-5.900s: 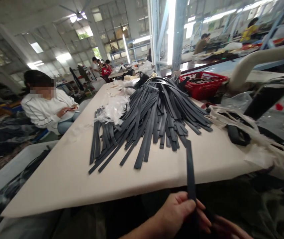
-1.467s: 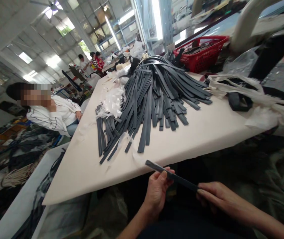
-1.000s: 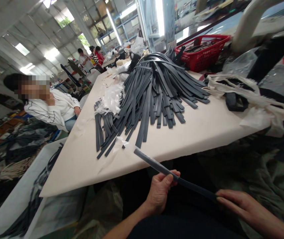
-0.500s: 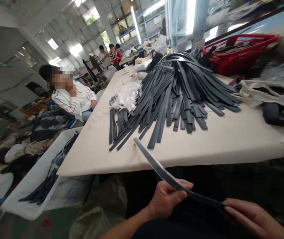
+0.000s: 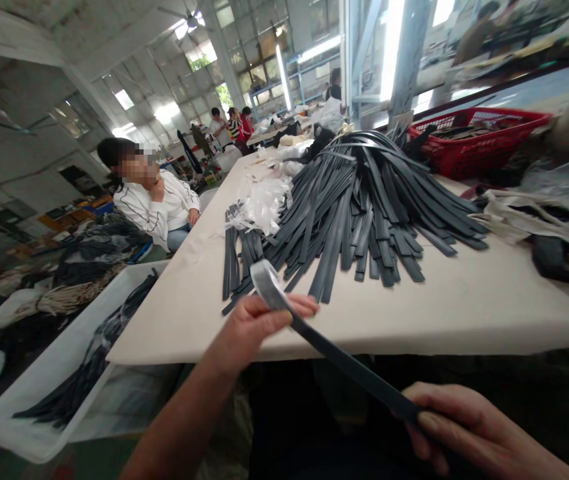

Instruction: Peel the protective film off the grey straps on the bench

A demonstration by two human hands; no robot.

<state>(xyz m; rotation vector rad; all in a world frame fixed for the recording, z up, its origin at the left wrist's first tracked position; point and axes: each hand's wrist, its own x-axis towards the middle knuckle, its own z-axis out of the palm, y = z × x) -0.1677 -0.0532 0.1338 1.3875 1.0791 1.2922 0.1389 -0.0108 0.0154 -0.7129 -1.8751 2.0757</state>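
A long dark grey strap stretches diagonally between my two hands, over the table's near edge. My left hand grips it near its far end, thumb on top and fingers beneath. Beyond that hand the strap's pale, shiny end curls upward. At the lower right, my right hand pinches the strap between thumb and fingers; what lies past this hand is too dark to make out. Just beyond my left hand, a big pile of similar grey straps fans out across the table.
Clear plastic scraps lie left of the pile. A red basket stands behind it; cloth and a black roll are at right. A white bin holding dark straps stands left on the floor. A person in white sits beyond the table's left edge.
My left hand has moved left and up along the strap, toward its far end. My right hand has shifted slightly left, still holding the strap. The view has tilted slightly.
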